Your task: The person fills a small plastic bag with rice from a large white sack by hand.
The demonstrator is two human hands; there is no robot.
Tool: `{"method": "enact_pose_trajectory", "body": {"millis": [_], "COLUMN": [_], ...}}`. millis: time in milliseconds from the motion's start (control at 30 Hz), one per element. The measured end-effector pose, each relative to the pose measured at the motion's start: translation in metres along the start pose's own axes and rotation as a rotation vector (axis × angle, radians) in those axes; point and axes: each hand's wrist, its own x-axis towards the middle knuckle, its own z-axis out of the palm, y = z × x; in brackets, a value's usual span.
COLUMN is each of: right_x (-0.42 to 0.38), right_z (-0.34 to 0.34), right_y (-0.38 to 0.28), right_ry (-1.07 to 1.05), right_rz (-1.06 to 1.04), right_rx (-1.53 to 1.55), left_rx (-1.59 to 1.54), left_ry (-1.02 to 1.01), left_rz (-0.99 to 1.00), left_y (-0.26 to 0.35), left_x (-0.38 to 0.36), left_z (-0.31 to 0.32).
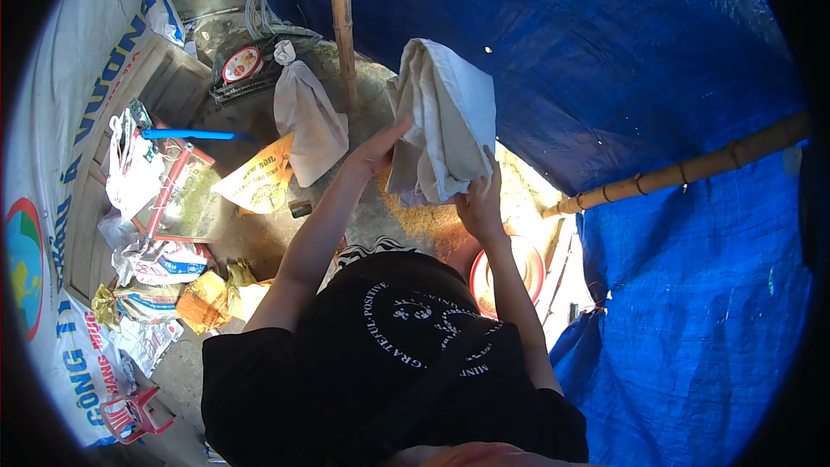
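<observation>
Both my hands hold up a folded white cloth or sack (pixel 445 117) in front of me. On its left side is my left hand (pixel 386 145), pressed against the folds. My right hand (pixel 480 199) grips its lower right corner with bent fingers. Below the cloth, yellowish grain (pixel 424 223) lies spread on the floor. A round basin with a red rim (pixel 538 281) stands partly behind my right forearm.
Left of the cloth are a tied beige sack (pixel 307 125), a yellow printed bag (pixel 259 177) and a blue stick (pixel 194 134). Bamboo poles (pixel 342 17) stand before blue tarpaulin (pixel 562 43). A red plastic chair (pixel 137 415) is at lower left.
</observation>
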Motion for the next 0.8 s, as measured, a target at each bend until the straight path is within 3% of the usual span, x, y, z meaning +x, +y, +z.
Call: {"method": "enact_pose_trajectory", "body": {"millis": [33,100,133,233,267,300,367,400,433,500,600,667,700,767,800], "right_x": [-0.001,-0.005,0.008,0.017,0.025,0.030,0.038,0.041,0.044,0.051,0.047,0.043,0.041,0.041,0.040], "right_z": [0.001,0.001,-0.020,-0.041,-0.048,-0.049,-0.047,-0.041,-0.039,-0.034,-0.013,-0.003,-0.002,0.000,0.001], "right_y": [-0.004,-0.012,-0.025,-0.017,-0.023,-0.022,-0.020,-0.025,-0.031,-0.049,-0.056,-0.056,-0.054,-0.039,-0.021], "right_ry": [0.005,-0.193,-0.269,-0.317,-0.228,-0.230,-0.355,-0.301,-0.314,-0.409,-0.421,-0.445,-0.505,-0.569,-0.659], "right_rz": [-0.003,0.353,0.416,0.405,0.427,0.424,0.339,0.190,0.174,0.261,0.226,0.185,0.175,0.162,0.173], "right_rx": [0.000,0.640,0.692,0.905,1.095,1.099,0.747,0.510,0.524,-0.076,-0.142,-0.150,-0.062,0.019,0.432], "left_rx": [0.004,0.252,0.317,0.385,0.384,0.370,0.358,0.131,-0.095,-0.343,-0.144,0.334,0.329,0.299,0.244], "left_ry": [-0.001,0.013,0.117,0.284,0.288,0.281,0.286,0.168,0.055,0.010,0.149,0.363,0.383,0.401,0.411], "left_rz": [0.004,0.004,0.079,0.026,0.027,0.077,0.130,0.115,0.106,0.120,0.195,0.437,0.444,0.246,0.209], "left_y": [0.005,0.014,0.011,0.006,0.004,0.001,0.001,0.005,0.007,-0.006,-0.016,-0.025,-0.025,-0.024,-0.025], "left_x": [-0.001,-0.005,-0.003,0.004,0.004,0.003,0.000,-0.003,-0.005,0.000,-0.003,-0.002,-0.004,-0.007,-0.008], "left_z": [0.003,0.010,0.013,0.004,0.004,0.007,0.020,0.031,0.041,0.049,0.051,0.050,0.043,0.028,0.020]}}
